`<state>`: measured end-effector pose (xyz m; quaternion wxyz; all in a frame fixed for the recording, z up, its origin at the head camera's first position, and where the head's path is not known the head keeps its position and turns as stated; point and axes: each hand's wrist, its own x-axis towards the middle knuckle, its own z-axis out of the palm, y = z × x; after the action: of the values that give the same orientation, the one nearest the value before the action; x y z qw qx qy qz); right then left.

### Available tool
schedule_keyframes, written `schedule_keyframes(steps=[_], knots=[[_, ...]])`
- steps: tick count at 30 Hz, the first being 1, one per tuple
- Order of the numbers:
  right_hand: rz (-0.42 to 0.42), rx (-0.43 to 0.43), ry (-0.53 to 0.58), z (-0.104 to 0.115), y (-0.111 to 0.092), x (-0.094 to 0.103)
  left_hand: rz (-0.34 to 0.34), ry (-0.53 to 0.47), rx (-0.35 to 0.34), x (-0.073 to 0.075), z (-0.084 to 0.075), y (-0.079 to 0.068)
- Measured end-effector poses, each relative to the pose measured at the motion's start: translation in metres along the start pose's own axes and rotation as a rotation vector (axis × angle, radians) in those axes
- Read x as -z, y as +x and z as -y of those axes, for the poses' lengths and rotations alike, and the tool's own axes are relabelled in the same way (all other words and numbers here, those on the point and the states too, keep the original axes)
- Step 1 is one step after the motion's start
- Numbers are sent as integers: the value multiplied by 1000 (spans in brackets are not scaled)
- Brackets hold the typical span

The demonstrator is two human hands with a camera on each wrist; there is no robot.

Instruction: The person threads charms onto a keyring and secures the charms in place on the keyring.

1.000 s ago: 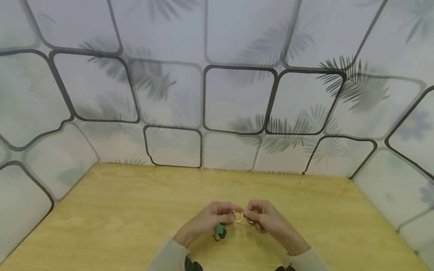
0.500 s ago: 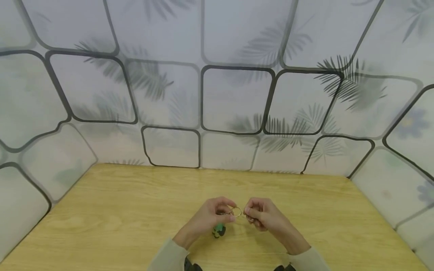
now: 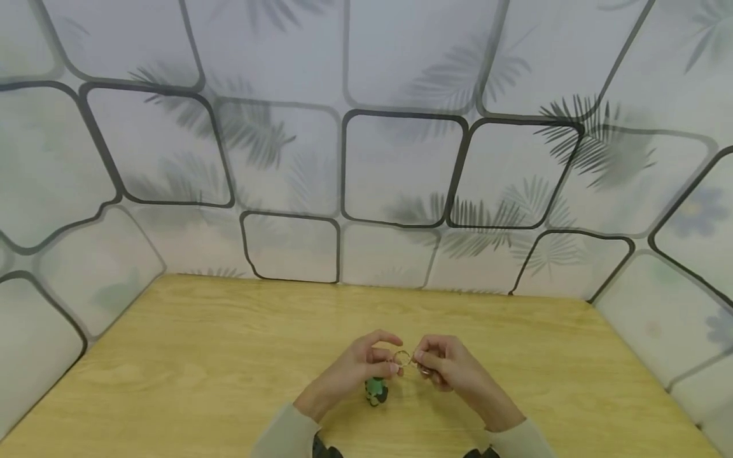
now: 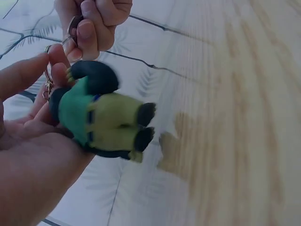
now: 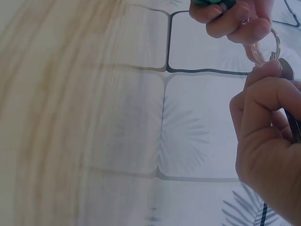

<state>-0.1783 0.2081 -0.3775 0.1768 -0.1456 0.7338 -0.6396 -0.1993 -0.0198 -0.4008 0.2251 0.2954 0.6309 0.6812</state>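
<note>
My left hand holds a keychain by its gold split ring, with the index finger raised off it. From the ring hangs a small figurine with a green top, yellowish trousers and dark feet, below the palm side of that hand. Facing it, my right hand pinches a flat metal piece with a rounded edge, like a key head, between thumb and curled fingers. That metal piece meets the ring's near edge in the right wrist view. The rest of it is hidden inside the right fingers.
A light wooden table lies under both hands. Pale walls with dark outlined shapes and leaf prints rise along its back and sides.
The left index finger has lifted away from the ring, and the ring has turned slightly. The figurine has swung a little to the right. My right hand has hardly moved.
</note>
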Motion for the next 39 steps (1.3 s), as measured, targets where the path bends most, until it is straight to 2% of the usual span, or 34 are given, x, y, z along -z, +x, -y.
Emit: schedule_keyframes(steps=[5, 8, 12, 17, 21, 25, 32, 39], knots=[[-8, 19, 14, 0, 1, 1, -101, -9, 66, 1, 0, 0], [-9, 25, 20, -2, 1, 1, -124, 2, 85, 1, 1, -1], [-4, 23, 16, -3, 1, 0, -125, 10, 66, 2, 2, -1], [22, 18, -10, -3, 2, -2, -60, 45, 7, 6, 4, -2], [72, 10, -26, -5, 2, -2, 50, 53, -29, 8, 4, -3], [70, 13, -17, -5, 2, -3, 131, 7, -52, 7, 5, -1], [45, 39, -5, -2, 3, -4, 33, -46, 6, 8, 6, -1], [-2, 45, 16, 0, 2, -3, -39, 38, 24, 6, 5, 1]])
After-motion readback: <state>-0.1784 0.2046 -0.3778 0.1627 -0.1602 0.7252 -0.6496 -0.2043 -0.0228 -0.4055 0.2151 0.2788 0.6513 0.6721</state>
